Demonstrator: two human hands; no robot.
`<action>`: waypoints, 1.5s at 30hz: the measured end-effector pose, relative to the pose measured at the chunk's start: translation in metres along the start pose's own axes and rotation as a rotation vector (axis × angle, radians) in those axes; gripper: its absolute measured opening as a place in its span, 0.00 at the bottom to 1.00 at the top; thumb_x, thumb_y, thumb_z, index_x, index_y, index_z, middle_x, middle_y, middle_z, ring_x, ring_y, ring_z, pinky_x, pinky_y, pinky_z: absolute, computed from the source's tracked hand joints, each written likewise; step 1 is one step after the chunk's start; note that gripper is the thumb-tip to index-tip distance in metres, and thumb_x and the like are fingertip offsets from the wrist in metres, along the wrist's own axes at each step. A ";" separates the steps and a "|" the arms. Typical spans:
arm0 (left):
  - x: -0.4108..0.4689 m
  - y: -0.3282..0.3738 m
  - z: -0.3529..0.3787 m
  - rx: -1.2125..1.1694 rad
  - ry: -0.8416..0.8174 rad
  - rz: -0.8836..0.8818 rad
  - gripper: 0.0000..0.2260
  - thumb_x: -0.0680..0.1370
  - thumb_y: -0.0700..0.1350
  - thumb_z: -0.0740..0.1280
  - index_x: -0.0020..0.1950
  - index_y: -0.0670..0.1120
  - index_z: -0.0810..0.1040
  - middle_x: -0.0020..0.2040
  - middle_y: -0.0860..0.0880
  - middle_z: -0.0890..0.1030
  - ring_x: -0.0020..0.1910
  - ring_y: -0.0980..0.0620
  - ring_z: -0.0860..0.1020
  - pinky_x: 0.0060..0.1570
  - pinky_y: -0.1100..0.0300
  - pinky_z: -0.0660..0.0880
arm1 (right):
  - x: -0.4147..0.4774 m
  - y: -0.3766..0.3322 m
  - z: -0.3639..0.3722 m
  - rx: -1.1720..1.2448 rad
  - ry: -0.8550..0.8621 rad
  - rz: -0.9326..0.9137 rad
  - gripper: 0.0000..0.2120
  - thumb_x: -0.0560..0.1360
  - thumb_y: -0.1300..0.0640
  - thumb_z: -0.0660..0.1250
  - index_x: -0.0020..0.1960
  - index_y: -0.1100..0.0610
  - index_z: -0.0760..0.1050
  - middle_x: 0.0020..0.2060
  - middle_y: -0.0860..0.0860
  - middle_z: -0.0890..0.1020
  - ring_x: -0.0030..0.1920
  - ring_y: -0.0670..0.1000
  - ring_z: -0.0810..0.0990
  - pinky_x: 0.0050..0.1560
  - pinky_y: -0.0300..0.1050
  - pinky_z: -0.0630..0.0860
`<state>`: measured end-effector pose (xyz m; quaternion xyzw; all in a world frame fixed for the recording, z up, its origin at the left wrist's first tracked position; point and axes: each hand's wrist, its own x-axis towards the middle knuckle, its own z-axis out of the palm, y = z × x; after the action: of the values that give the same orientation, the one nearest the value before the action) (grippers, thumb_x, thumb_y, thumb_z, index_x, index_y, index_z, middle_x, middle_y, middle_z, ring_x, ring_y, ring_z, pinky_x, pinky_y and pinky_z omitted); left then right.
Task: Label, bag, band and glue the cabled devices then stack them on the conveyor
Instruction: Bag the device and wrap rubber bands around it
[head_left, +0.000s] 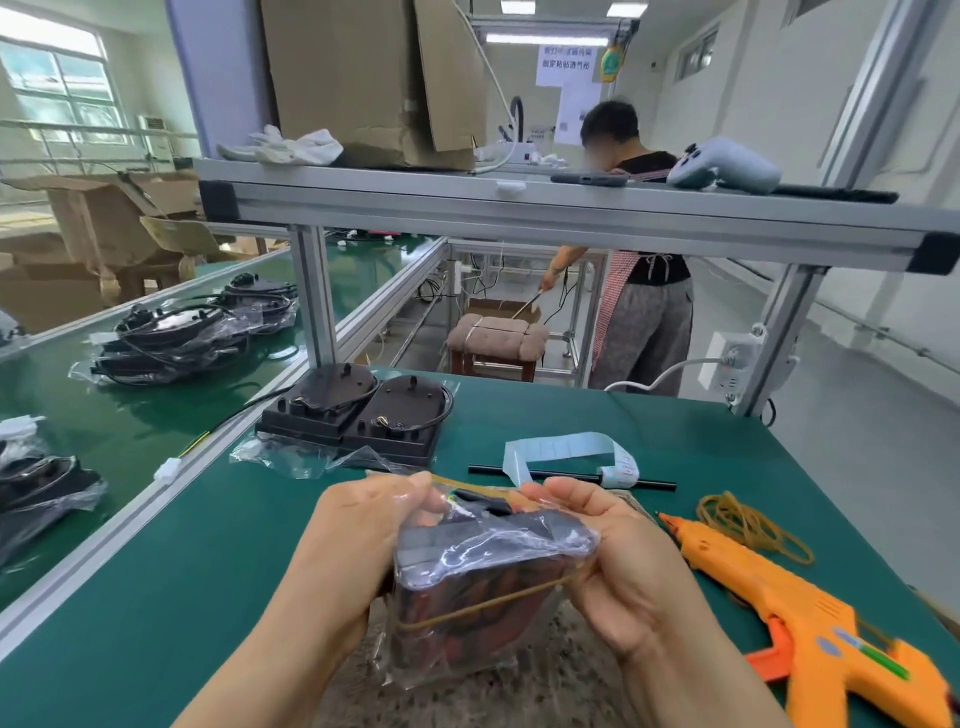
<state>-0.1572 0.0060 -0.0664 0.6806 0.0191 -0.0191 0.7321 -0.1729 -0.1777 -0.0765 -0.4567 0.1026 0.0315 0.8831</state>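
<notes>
So, a bagged device is held up just over the green table at about 6 o'clock in the view, tilted a bit, between both hands. The left hand is curled round its 9 o'clock edge, with the thumb pressed on top of the plastic. The right hand is wrapped round the 3 o'clock edge, fingers bent and close together. A tan rubber band is stretched slantwise across the lower face of the bag and runs in under the right hand; another stretch of it is seen at 12 o'clock, between the two thumbs. Whether the band itself is pinched by the fingertips can't really be told. Off at 3 o'clock from the device, an orange glue gun is lying flat, with a heap of loose bands just beside its nozzle. At 12 o'clock a label strip is draped over a black stick, and two unbagged devices are parked at 11 o'clock. Bagged stacks are seen on the conveyor at 10 o'clock.
</notes>
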 end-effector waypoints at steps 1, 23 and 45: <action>-0.001 0.001 0.000 -0.003 -0.009 -0.008 0.12 0.77 0.39 0.68 0.34 0.39 0.83 0.34 0.45 0.82 0.32 0.50 0.77 0.30 0.64 0.72 | 0.002 -0.001 -0.001 -0.022 -0.009 0.013 0.15 0.58 0.74 0.68 0.45 0.68 0.77 0.38 0.62 0.85 0.34 0.57 0.85 0.30 0.47 0.83; 0.014 -0.003 0.003 0.119 -0.088 -0.050 0.06 0.77 0.39 0.68 0.46 0.41 0.85 0.26 0.49 0.79 0.20 0.56 0.70 0.22 0.71 0.63 | 0.026 0.012 -0.029 0.114 -0.459 0.144 0.27 0.62 0.65 0.78 0.60 0.67 0.80 0.62 0.65 0.80 0.64 0.63 0.78 0.63 0.61 0.76; 0.021 -0.007 -0.029 -0.021 -0.024 0.022 0.13 0.80 0.37 0.63 0.48 0.49 0.85 0.31 0.51 0.75 0.25 0.56 0.64 0.24 0.66 0.61 | 0.046 0.040 -0.019 -0.034 -0.370 -0.051 0.34 0.54 0.46 0.86 0.56 0.60 0.84 0.53 0.63 0.85 0.52 0.59 0.85 0.51 0.55 0.82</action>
<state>-0.1364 0.0341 -0.0766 0.6727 0.0033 -0.0190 0.7397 -0.1364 -0.1713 -0.1288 -0.4606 -0.0739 0.0943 0.8795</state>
